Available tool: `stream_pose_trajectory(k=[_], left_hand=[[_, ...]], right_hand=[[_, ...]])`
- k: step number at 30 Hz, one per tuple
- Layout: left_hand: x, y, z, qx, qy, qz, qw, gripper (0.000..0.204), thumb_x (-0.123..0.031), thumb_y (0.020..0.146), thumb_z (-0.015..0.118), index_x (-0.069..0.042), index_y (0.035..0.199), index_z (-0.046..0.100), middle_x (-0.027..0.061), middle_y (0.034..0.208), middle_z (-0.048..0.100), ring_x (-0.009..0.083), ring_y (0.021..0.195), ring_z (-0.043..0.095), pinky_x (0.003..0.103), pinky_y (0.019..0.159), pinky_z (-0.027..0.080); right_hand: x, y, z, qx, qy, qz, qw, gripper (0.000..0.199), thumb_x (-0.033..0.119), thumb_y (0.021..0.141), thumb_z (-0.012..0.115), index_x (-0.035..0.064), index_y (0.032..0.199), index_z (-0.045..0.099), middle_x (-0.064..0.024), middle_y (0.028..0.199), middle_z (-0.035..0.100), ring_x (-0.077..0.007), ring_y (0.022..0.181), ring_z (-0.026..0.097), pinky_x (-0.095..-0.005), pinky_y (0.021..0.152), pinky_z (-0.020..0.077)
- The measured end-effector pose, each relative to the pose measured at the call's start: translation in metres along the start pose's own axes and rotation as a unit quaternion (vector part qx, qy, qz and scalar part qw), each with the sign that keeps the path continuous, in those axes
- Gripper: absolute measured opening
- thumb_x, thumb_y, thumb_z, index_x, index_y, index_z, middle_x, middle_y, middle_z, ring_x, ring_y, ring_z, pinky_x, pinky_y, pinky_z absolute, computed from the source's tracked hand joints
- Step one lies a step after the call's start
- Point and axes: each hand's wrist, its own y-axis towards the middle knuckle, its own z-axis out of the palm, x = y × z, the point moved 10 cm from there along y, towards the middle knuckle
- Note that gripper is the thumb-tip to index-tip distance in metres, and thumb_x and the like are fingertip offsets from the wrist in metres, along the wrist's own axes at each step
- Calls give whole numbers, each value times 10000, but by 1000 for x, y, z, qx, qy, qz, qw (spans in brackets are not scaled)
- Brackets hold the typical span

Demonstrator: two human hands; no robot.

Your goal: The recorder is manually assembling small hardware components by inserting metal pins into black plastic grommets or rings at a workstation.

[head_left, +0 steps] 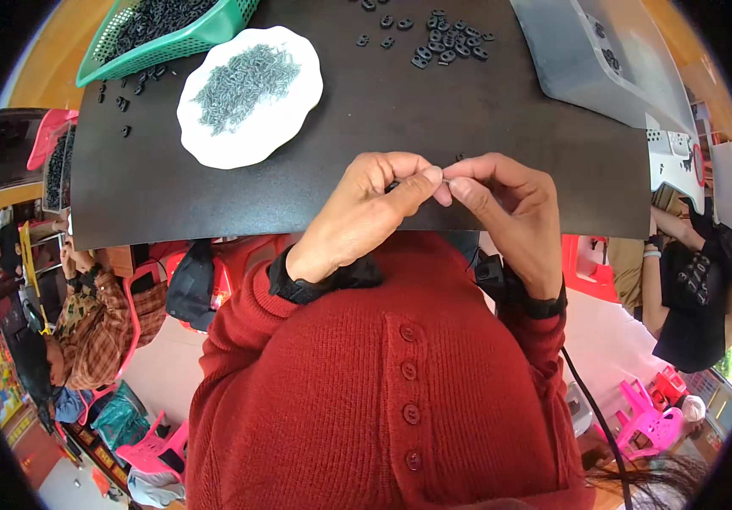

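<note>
I see both hands meet just over the near edge of the dark table (213, 195). The left hand (366, 212) pinches a small black piece (393, 184) between thumb and fingers, and only a bit of it peeks out. The right hand (502, 212) pinches something tiny at the same spot; it is too small for me to tell what. Ahead of the left hand sits a white plate (204, 144) with a heap of little grey springs (243, 81). Further ahead on that side is a green basket (204, 34) full of black pieces. Ahead of the right hand lies a small bunch of black pieces (451, 42), near a grey tray (570, 68). I think this bunch is the finished ones, so only a little is done. The basket and plate look full, so lots is left.
</note>
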Motion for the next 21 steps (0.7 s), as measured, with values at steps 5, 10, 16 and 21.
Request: stream_pose_trajectory(k=[5,10,16,21], left_hand=[[3,18,26,11,-23,-3,1000,359,-331,1144,564,-64,933,680,-124,645,342,15,565,238,252,523,173],[6,35,56,25,-26,-5,999,361,-336,1149,558,-65,935,665,-122,645,342,14,563,239,251,521,176],[3,50,75,-13,59,27,998,355,-313,1133,596,-46,932,715,-111,645,408,2,566,300,239,522,214],[1,50,78,-37,49,8,998,246,-252,1071,707,-30,1030,805,-73,715,623,11,567,359,222,521,253]], right_hand=[[-4,-8,-30,-19,-9,-19,1000,112,29,998,747,-31,1091,765,-42,996,752,-97,941,675,-262,875,523],[-7,-15,-64,-53,1,-39,998,88,58,970,775,-9,1027,777,-20,902,762,-69,825,653,-245,770,523],[5,-23,-90,-76,-74,-59,993,63,39,945,767,-4,991,764,-38,878,759,-92,790,652,-268,760,524],[11,-29,-94,-76,-138,-77,985,47,28,927,752,-2,954,728,-71,863,740,-137,770,655,-296,740,526]])
